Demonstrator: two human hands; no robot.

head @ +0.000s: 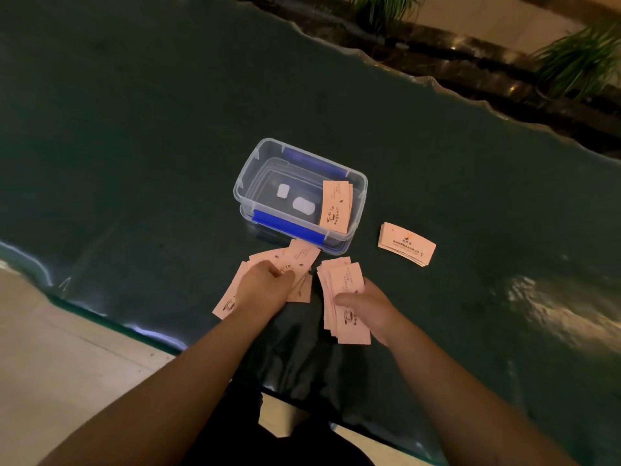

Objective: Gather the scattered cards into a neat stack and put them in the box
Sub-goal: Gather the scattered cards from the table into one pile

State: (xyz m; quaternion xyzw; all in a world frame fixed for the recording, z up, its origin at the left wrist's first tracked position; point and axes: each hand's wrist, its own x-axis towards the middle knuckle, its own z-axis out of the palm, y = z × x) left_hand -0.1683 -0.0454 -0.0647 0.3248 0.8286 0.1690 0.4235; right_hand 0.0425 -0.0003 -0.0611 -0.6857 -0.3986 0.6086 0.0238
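Observation:
A clear plastic box (247,176) with blue latches stands open on the dark green table, and a small stack of pink cards (337,208) leans inside its right end. My left hand (265,287) presses down on several loose pink cards (300,255) fanned out just in front of the box. My right hand (368,306) holds an untidy bundle of pink cards (347,297) at its right side, thumb on top. A separate stack of cards (406,243) lies on the table to the right of the box.
The green table (134,129) has a wavy glossy rim, with its near edge just below my hands. A dark cloth or bag (295,351) lies under my wrists. Planters with green plants (578,58) stand beyond the far edge. Pale floor shows at the left.

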